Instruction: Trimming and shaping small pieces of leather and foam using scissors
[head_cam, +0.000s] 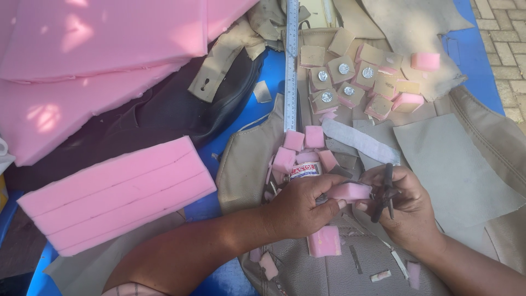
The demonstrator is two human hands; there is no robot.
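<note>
My left hand (298, 207) grips a small pink foam block (350, 191) from the left side. My right hand (402, 205) holds black-handled scissors (385, 192), their handles upright between my fingers, right beside the block's right end. Both hands hover over beige leather pieces (307, 268). Another pink foam block (324, 241) lies just below my left hand. A small glue tin with a red and white label (305, 170) stands behind my left hand among several pink foam cubes (304, 140).
A long pink foam slab with cut lines (118, 194) lies at left, bigger pink foam sheets (93, 49) behind it. A steel ruler (291, 60) runs up the middle. Several leather-covered foam squares with silver buttons (350, 79) sit at the back. Grey leather sheet (455, 170) at right; blue table.
</note>
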